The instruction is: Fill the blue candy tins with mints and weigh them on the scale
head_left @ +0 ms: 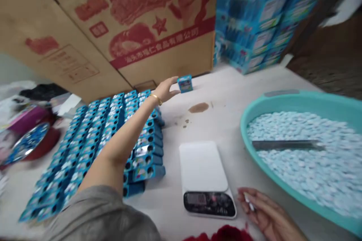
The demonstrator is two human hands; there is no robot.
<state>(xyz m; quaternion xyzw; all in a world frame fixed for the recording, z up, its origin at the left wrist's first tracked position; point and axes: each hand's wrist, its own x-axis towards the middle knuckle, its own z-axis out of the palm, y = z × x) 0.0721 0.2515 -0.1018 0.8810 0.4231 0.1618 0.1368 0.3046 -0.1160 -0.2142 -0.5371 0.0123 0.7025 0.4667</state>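
My left hand [165, 89] reaches far forward over the table and pinches a small blue box [185, 83] at its fingertips, past the far end of the rows of blue boxes [93, 139]. My right hand [261, 211] rests low at the near edge beside the white digital scale [205, 177]. Its fingers are curled around a small white piece [249, 201] that I cannot name. The scale's platform is bare.
A teal basin [299, 101] on the right is full of pale blue-white candies with a metal scoop [285, 145] lying on them. A large cardboard carton [113, 26] stands behind, stacked blue packages [254, 15] at back right, and a red bowl [34, 143] sits left.
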